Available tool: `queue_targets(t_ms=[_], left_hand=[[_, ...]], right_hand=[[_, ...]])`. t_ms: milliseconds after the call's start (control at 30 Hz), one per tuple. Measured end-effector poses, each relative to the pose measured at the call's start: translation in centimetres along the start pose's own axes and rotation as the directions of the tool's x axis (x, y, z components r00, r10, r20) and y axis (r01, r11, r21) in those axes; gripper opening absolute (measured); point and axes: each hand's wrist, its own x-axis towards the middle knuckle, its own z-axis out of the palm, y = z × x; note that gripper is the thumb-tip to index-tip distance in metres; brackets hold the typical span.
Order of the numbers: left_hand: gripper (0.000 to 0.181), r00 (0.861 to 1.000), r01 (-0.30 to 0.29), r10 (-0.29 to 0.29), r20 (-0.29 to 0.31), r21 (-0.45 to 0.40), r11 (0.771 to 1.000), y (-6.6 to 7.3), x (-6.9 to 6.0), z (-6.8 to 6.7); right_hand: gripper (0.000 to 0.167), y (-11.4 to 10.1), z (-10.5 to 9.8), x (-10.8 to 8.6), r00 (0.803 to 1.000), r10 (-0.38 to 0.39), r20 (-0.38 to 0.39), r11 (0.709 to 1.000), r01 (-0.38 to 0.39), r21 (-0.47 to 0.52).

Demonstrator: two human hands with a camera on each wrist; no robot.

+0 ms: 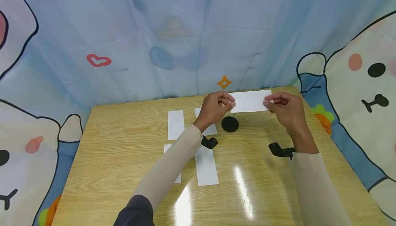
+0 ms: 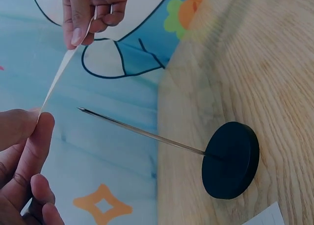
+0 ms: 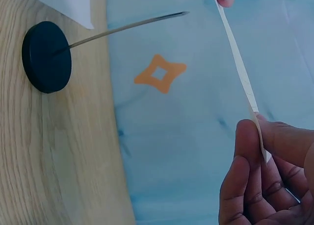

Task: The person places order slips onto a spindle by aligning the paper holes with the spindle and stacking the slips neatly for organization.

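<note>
A lined white paper slip is stretched between both hands, seen nearly edge-on in the wrist views. The left hand pinches one short end between thumb and fingers; the right hand pinches the other. Below the slip stands a spindle with a round black base. Its thin metal spike shows in full in the left wrist view, the pointed tip bare in the right wrist view. The slip is held above the tip, apart from it.
Several white lined slips lie on the wooden table: one at the back left, one partly behind the left hand, one in front, another partly under the left sleeve. A patterned blue curtain hangs behind.
</note>
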Motion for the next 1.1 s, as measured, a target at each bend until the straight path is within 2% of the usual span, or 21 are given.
queue_targets(t_ms=[333,633,1100], left_hand=[[0.01,0.998,0.061,-0.061,0.012,-0.015,0.998,-0.8,0.1,0.4],[0.01,0.997,0.076,-0.076,0.02,-0.006,0.997,-1.4,0.1,0.6],[0.008,0.998,0.055,-0.055,-0.005,0.006,0.998,-1.5,0.1,0.8]], right_hand=[[0.024,1.3,0.5,0.6,0.997,0.061,0.039,0.998,-0.062,0.006],[0.031,2.1,0.9,0.6,0.997,0.057,0.049,0.998,-0.056,-0.026],[0.031,2.6,1.2,0.5,0.996,0.065,0.061,0.998,-0.066,0.001]])
